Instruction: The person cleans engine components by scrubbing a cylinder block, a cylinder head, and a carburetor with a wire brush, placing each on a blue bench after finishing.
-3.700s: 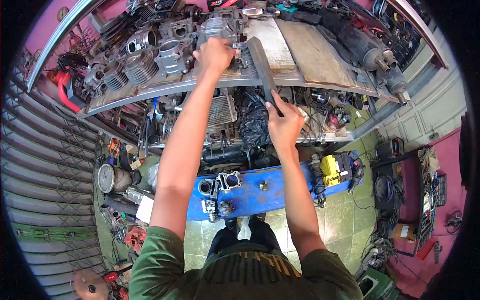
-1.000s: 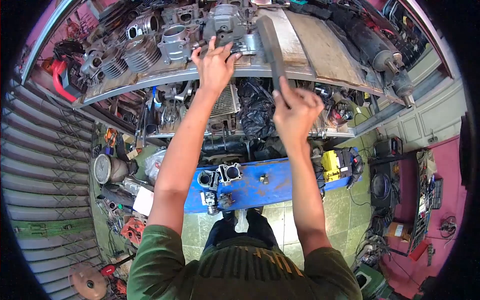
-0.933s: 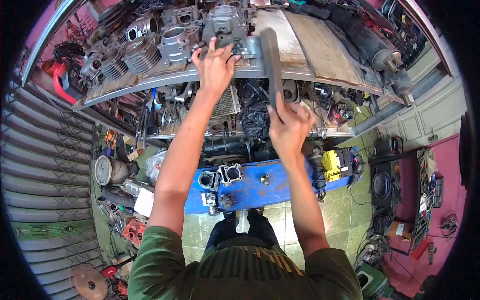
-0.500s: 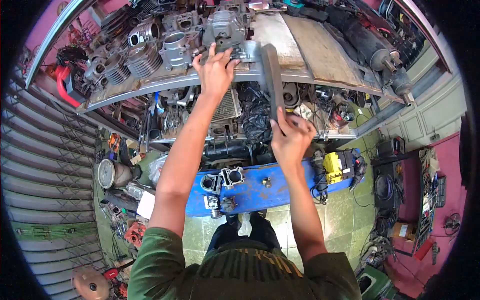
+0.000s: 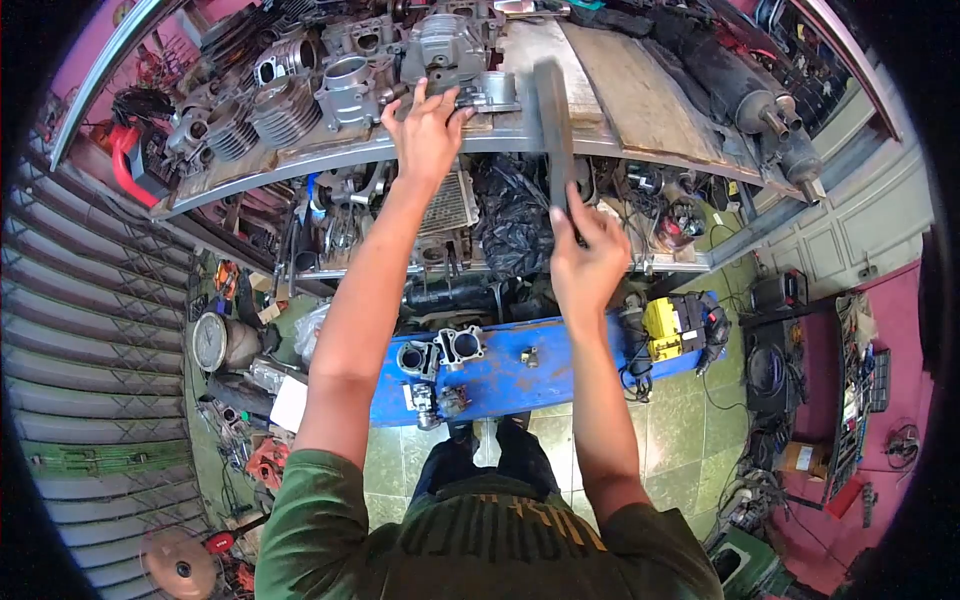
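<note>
My right hand (image 5: 590,255) is closed around the lower end of a long, dark flat bar (image 5: 560,150), whose far end is blurred by motion. The bar points up over the shelf, just right of a small metal engine part with a round collar (image 5: 498,90) at the shelf's front edge. To the left of that part is my left hand (image 5: 425,135), its fingers spread and the fingertips at the part's left end. Whether they grip it, I cannot make out. Behind stands a grey engine casing (image 5: 445,50), and further left a metal cylinder (image 5: 350,95).
Finned cylinders (image 5: 285,115) line the shelf's left side. Wooden boards (image 5: 645,90) and a muffler (image 5: 755,110) lie to the right. Below, a blue bench (image 5: 510,385) carries engine parts (image 5: 460,345) and a yellow-and-black item (image 5: 675,330). A black plastic bag (image 5: 515,225) sits on the lower shelf.
The bar's far end has risen and shifted slightly right, away from the small engine part, with my right hand moving a little right. My left hand keeps its place beside the part.
</note>
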Demonstrator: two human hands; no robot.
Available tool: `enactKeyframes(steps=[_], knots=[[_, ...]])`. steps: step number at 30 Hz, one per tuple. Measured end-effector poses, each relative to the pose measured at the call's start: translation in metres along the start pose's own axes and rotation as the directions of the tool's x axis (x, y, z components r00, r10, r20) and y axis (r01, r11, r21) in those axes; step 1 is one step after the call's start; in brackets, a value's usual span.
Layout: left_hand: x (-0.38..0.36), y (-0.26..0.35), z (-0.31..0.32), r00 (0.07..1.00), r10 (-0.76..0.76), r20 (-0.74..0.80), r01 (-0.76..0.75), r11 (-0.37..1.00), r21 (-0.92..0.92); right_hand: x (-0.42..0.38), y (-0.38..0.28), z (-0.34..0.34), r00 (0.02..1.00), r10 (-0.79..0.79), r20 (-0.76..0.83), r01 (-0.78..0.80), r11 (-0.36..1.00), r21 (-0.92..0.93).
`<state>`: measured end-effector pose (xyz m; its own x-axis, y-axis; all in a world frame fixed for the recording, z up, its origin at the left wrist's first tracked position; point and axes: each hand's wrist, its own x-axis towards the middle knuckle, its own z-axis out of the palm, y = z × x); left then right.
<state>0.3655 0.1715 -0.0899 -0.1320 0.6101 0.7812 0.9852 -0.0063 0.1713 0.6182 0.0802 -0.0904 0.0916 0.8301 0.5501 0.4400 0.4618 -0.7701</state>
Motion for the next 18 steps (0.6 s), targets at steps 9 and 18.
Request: enactKeyframes(steps=[9,18], knots=[[0.000,0.000,-0.002,1.000,0.028,-0.009,-0.028,0.999,0.037,-0.021,0.006,0.006,0.967,-0.225,0.119,0.244,0.950,-0.193],[-0.001,0.001,-0.001,1.000,-0.004,0.015,0.004,1.000,0.022,0.003,0.038,0.016,0.982,-0.141,0.127,0.162,0.971,-0.178]])
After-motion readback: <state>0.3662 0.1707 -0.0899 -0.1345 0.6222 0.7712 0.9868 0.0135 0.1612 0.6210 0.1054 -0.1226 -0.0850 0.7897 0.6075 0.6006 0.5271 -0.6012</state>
